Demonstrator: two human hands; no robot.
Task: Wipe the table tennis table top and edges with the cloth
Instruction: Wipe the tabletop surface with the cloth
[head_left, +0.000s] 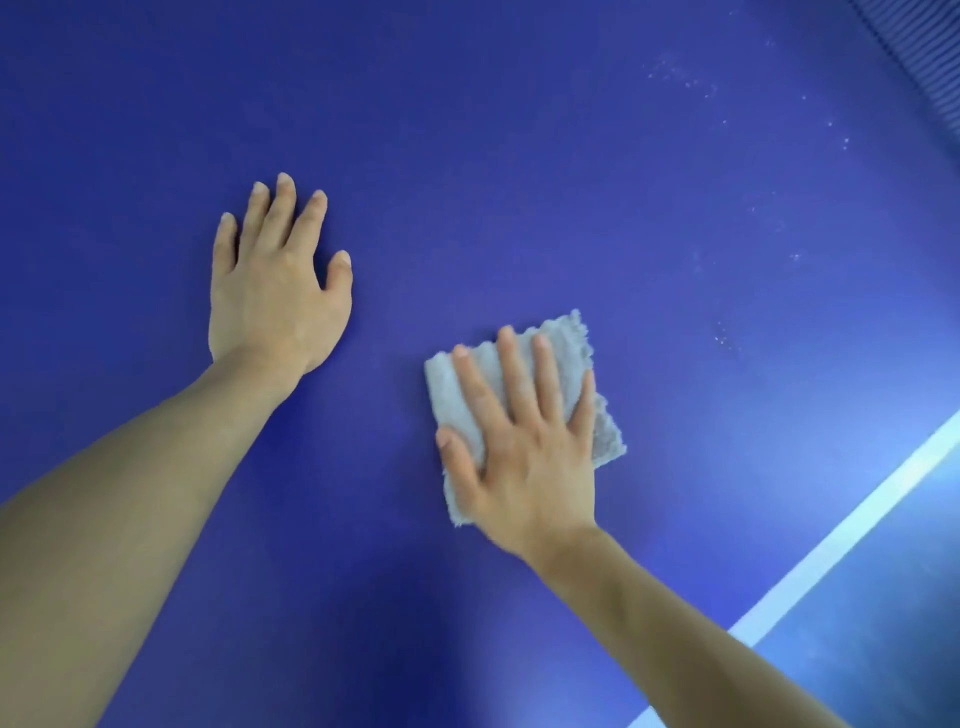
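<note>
Cloth (563, 343), pale grey, fluffy and folded into a rough square with frayed edges, lies flat on the blue table top (519, 156), just toward 5 o'clock from the view's middle. The right hand (524, 457) presses it down with straight, spread fingers, clasping nothing. The left hand (275, 280) rests flat and relaxed on bare table at the cloth's 10 o'clock, well apart. White specks (724, 340) scatter toward 2 o'clock, and a white line (831, 545) runs at 4 o'clock.
</note>
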